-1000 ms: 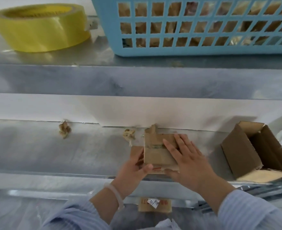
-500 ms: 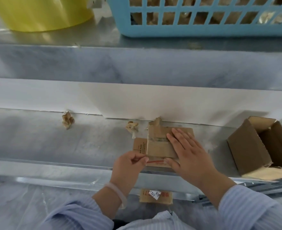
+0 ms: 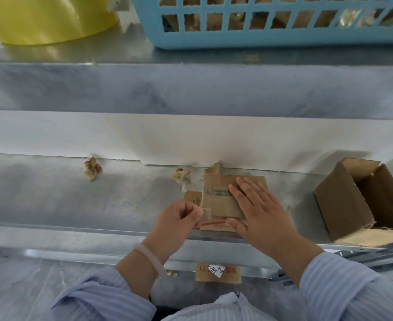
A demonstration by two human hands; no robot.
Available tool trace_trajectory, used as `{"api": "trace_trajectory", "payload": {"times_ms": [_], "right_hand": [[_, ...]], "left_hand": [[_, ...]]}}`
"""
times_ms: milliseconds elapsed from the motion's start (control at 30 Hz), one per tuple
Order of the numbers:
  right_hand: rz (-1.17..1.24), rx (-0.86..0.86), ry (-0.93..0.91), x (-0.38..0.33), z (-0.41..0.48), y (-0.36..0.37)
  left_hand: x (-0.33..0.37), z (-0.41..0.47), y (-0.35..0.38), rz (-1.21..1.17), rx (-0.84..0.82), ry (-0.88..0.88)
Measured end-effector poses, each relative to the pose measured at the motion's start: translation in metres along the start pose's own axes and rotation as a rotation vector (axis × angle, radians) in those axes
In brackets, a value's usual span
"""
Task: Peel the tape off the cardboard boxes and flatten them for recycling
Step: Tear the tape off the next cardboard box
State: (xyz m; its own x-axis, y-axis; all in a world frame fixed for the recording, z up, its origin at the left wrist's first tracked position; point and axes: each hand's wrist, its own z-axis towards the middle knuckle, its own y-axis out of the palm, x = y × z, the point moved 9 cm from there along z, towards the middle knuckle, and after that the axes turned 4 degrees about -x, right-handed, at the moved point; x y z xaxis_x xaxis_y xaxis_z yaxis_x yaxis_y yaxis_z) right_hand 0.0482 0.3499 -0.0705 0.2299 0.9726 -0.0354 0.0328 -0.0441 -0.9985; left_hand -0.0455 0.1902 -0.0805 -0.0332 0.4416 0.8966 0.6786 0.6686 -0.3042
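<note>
I see left hand [image 3: 179, 216] curled, thumb and forefinger pinching tape strip [image 3: 206, 213] at flattened box [image 3: 216, 200] left side | right hand [image 3: 258, 212] flat, fingers straight, pressing that box near metal bench [image 3: 75, 200] front edge | crumpled tape wad [image 3: 181, 177] just beyond, by back edge | open cardboard box [image 3: 343, 205] at right end | blue basket [image 3: 260, 40] and yellow tape roll [image 3: 47, 19] on the shelf above

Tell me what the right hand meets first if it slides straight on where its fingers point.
The right hand lies flat on the flattened box, fingers pointing away and slightly left. It would probably first meet the raised torn flap at the box's far edge, then the white wall; depth is unclear.
</note>
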Motion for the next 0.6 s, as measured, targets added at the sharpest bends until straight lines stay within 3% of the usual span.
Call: {"api": "trace_trajectory", "payload": {"times_ms": [133,333,500,600], "right_hand": [[0.016,-0.023,-0.001,0.000,0.000,0.003],[0.108,-0.032,0.013,0.002,0.001,-0.001],[0.145,-0.041,0.057,0.009,0.007,-0.007],[0.186,-0.077,0.041,0.015,0.012,-0.014]], "left_hand": [[0.025,0.002,-0.014,0.187,0.147,0.139],[0.040,0.006,-0.009,0.422,0.196,0.267],[0.040,0.007,-0.010,0.423,0.190,0.286],[0.030,0.010,-0.014,0.228,0.164,0.201]]}}
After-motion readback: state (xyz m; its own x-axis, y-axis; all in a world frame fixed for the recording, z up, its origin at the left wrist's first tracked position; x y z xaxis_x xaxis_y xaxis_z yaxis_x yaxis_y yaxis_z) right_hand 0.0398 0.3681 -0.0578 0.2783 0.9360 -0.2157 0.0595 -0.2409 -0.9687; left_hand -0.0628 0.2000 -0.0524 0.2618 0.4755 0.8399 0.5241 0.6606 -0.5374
